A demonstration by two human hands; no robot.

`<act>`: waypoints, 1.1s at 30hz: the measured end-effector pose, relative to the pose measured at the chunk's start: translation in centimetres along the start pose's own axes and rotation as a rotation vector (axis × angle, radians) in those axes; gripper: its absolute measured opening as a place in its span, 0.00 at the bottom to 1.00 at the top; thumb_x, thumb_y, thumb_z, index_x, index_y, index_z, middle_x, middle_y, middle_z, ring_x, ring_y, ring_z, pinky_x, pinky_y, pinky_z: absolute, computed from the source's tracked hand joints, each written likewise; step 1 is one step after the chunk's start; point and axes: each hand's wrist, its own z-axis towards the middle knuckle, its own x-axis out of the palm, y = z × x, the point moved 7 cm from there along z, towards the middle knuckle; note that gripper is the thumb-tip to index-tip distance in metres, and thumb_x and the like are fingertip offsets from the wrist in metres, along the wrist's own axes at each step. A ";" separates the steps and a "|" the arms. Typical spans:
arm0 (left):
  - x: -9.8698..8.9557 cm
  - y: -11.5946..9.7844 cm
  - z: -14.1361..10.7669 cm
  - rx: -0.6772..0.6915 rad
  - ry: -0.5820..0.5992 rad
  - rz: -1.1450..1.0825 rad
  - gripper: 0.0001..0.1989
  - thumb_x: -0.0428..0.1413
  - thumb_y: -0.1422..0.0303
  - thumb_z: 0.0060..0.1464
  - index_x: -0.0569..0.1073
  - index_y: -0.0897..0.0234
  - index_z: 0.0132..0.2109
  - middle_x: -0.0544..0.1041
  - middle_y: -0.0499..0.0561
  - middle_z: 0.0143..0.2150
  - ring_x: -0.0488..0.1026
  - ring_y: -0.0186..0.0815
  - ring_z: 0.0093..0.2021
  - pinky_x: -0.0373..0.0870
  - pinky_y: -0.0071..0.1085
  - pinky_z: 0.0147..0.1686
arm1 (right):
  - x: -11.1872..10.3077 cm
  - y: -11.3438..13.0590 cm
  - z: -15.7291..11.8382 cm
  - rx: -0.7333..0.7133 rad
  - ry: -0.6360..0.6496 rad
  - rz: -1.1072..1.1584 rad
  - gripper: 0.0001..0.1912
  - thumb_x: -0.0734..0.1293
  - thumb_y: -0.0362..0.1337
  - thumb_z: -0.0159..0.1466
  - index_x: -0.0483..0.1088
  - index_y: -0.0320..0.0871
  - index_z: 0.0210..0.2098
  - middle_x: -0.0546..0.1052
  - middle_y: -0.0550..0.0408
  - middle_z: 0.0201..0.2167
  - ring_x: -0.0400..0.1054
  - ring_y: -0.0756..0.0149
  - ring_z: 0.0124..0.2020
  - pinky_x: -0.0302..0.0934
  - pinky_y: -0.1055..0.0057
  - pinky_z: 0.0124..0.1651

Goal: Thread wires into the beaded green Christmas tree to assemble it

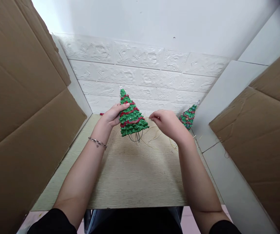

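One pale table (140,182) is lying nearest us, its front edge at six o'clock. Beyond it, dark wires (139,139) are looping below the base of the green tree (132,115), which we are holding up over the table's far half, its tip leaning towards eleven. Our left hand (113,114) is closing around its nine o'clock side, the thumb lying across the front; how the hidden fingers are bearing, we cannot tell. At three, our right hand (166,122) is pinching a fine cream thread (149,119) between thumb and forefinger, almost no gap showing, close beside the lower tiers.

We are judging the tree to be light and fairly firm in the body, with the leafy tiers giving a little and the red trim and beads being easier to snag or loosen. The broad middle is offering the safest hold; the clear tip and the thin wires are looking too delicate. The thread is probably being limp and slippery, so a fingertip pinch is suiting it.

Loose threads (154,139) are trailing towards four, a second tree (188,117) is leaning at three, and a white wall (140,78) is standing at twelve.
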 end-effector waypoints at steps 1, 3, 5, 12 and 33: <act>0.1 0.0 0.0 -0.005 0.007 0.003 0.11 0.65 0.68 0.42 0.74 0.70 0.33 0.76 0.52 0.29 0.74 0.34 0.28 0.73 0.30 0.34 | 0.5 0.4 0.2 -0.018 0.012 -0.018 0.11 0.63 0.23 0.69 0.75 0.39 0.39 0.74 0.54 0.39 0.67 0.63 0.42 0.57 0.72 0.45; 0.2 0.0 0.0 -0.011 0.010 0.001 0.11 0.65 0.68 0.42 0.74 0.70 0.33 0.77 0.52 0.30 0.75 0.35 0.29 0.74 0.30 0.34 | 1.1 1.0 0.3 -0.041 0.028 -0.043 0.11 0.62 0.23 0.70 0.76 0.39 0.40 0.74 0.53 0.39 0.67 0.63 0.43 0.57 0.71 0.47; 0.2 -0.1 -0.1 -0.004 0.004 -0.009 0.11 0.65 0.69 0.41 0.74 0.70 0.33 0.77 0.53 0.30 0.75 0.35 0.30 0.74 0.30 0.35 | 1.2 1.2 0.2 -0.046 0.023 -0.039 0.10 0.63 0.24 0.70 0.75 0.38 0.43 0.73 0.52 0.40 0.67 0.63 0.43 0.57 0.70 0.48; 0.1 -0.3 0.0 0.017 0.000 -0.028 0.13 0.68 0.68 0.36 0.74 0.71 0.29 0.77 0.53 0.28 0.75 0.35 0.28 0.74 0.30 0.31 | -1.1 -1.0 -1.1 0.079 -0.060 -0.046 0.16 0.67 0.25 0.67 0.68 0.38 0.54 0.68 0.49 0.52 0.61 0.57 0.54 0.54 0.62 0.58; 0.6 -0.1 -0.1 -0.016 0.052 -0.045 0.18 0.71 0.68 0.31 0.74 0.72 0.29 0.76 0.52 0.25 0.73 0.33 0.24 0.73 0.26 0.26 | -0.1 -6.3 -0.4 0.386 0.043 -0.140 0.11 0.58 0.31 0.74 0.72 0.38 0.43 0.73 0.48 0.43 0.67 0.54 0.46 0.57 0.68 0.42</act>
